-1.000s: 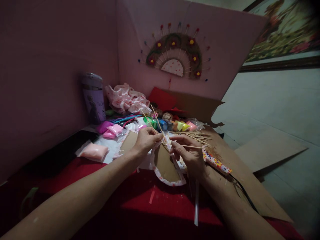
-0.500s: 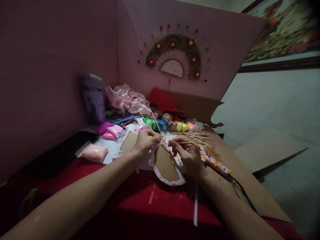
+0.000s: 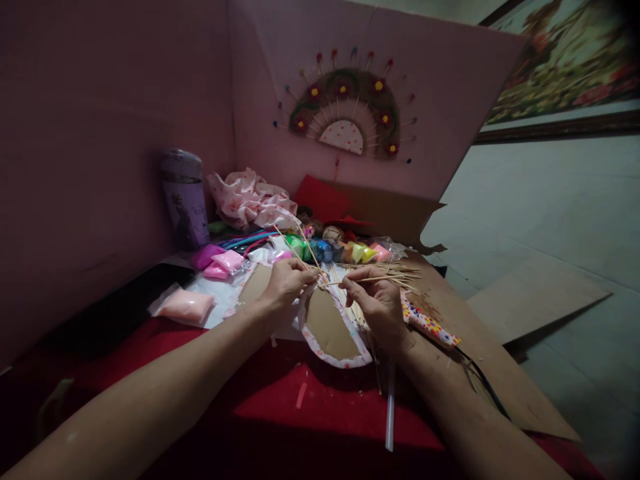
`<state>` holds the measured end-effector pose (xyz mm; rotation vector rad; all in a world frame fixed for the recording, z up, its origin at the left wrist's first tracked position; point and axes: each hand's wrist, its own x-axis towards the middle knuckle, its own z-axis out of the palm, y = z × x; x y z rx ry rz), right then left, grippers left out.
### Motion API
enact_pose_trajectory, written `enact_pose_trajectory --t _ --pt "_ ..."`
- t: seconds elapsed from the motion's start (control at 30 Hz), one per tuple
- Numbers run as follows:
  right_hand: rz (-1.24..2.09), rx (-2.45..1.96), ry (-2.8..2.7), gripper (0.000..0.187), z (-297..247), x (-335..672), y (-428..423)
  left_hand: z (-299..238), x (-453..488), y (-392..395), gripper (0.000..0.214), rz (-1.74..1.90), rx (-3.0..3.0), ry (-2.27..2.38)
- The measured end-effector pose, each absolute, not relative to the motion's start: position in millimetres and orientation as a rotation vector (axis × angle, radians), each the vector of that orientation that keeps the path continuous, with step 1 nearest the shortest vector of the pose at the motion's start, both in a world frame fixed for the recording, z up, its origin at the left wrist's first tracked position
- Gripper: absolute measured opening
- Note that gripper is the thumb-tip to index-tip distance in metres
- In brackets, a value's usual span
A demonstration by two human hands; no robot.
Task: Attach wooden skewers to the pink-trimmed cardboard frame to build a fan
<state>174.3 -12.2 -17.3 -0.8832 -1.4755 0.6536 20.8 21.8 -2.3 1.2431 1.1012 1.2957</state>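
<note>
My left hand (image 3: 286,283) is closed in a pinch on thin wooden skewers (image 3: 299,249) that stick up and away from it. My right hand (image 3: 379,303) pinches another skewer (image 3: 385,277) that points to the right. Both hands hover over a rounded brown cardboard piece (image 3: 329,325) with a white patterned edge, lying on the red table cover (image 3: 310,407). A loose pile of skewers (image 3: 400,272) lies just beyond my right hand.
Packets of coloured clay (image 3: 350,252) and pink packets (image 3: 220,261) lie behind the hands. A purple tumbler (image 3: 185,198), crumpled pink cloth (image 3: 250,197) and a finished fan decoration (image 3: 347,113) on the pink board stand further back. A white stick (image 3: 389,408) and dotted strip (image 3: 430,324) lie at right.
My right hand has lifted slightly and turned its skewer to a flatter angle. The left hand's skewers have tilted a little more to the left. The view has shifted slightly.
</note>
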Motion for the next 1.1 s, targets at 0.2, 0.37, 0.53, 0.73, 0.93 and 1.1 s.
enact_pose_trajectory --t 0.2,0.37,0.53,0.73,0.93,1.1 --pt "0.509 -0.810 -1.399 0.009 -14.0 177.2 -15.9 -3.1 20.5 23.4 0.021 1.323 1.232 1.086" --pt "0.539 -0.801 -1.469 0.008 -14.4 178.2 -15.8 -4.0 20.4 24.2 0.018 1.333 1.249 1.088" --pt "0.559 -0.815 -1.502 0.010 -16.6 176.4 -16.4 -3.2 20.9 23.4 0.019 1.319 1.239 1.082" --pt "0.621 -0.817 -1.504 0.010 -16.7 175.5 -17.5 -3.2 21.5 23.4 0.018 1.328 1.239 1.105" --pt "0.621 -0.820 -1.525 0.008 -17.6 174.1 -18.3 1.6 23.2 18.9 0.018 1.329 1.211 1.077" --pt "0.613 -0.832 -1.553 0.007 -18.2 173.2 -18.3 0.1 22.6 20.4 0.019 1.339 1.212 1.082"
